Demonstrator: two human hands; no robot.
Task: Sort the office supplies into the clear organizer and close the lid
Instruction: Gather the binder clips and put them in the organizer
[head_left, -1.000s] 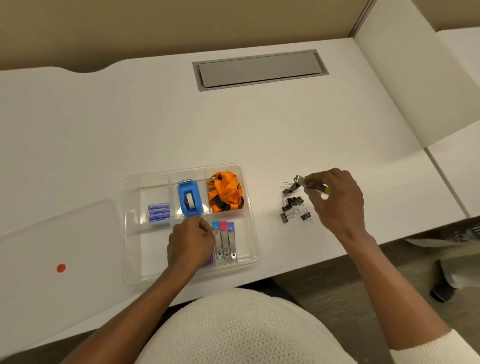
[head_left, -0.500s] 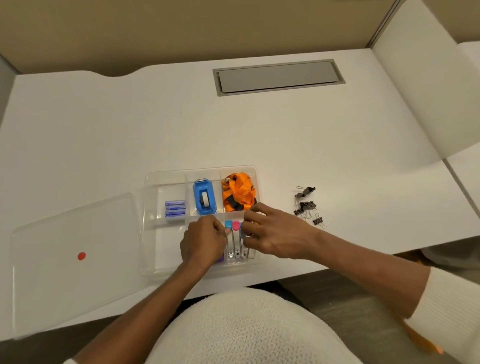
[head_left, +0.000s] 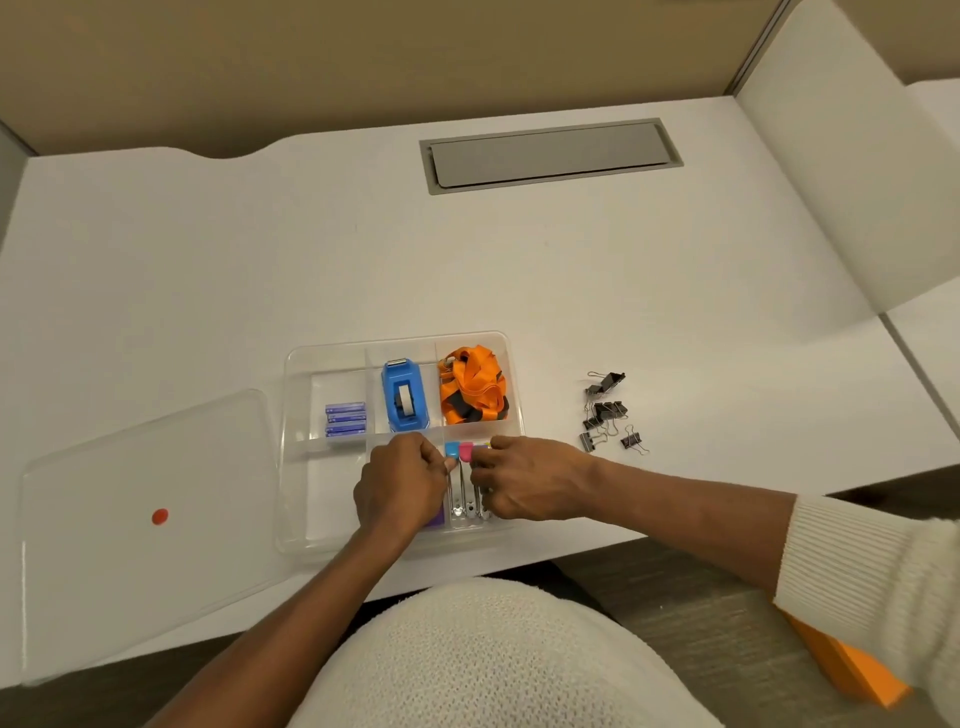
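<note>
Sorting stood mid-way, judging by the layout: seating small clip-like tools (head_left: 464, 480) with coloured caps in the near-right bay of the organizer (head_left: 301, 519). Left hand (head_left: 400, 486) curled narrow at the blue cap, fingertips pinched against it. Right hand (head_left: 524, 480) curled over the right side of the row, likely pressing a yellow-capped piece into place; grip itself hidden, so cannot tell. Already housed: batteries (head_left: 345, 420) far left, tape dispenser (head_left: 405, 396) middle, orange lanyard (head_left: 474, 387) far right. Left to do: binder clips (head_left: 605, 410), loose on the desk (head_left: 519, 270) just right of the organizer and apart from both hands. Called next for a right-hand reach to those clips, probably several trips. Lid (head_left: 140, 519) lay flat at left, off.
</note>
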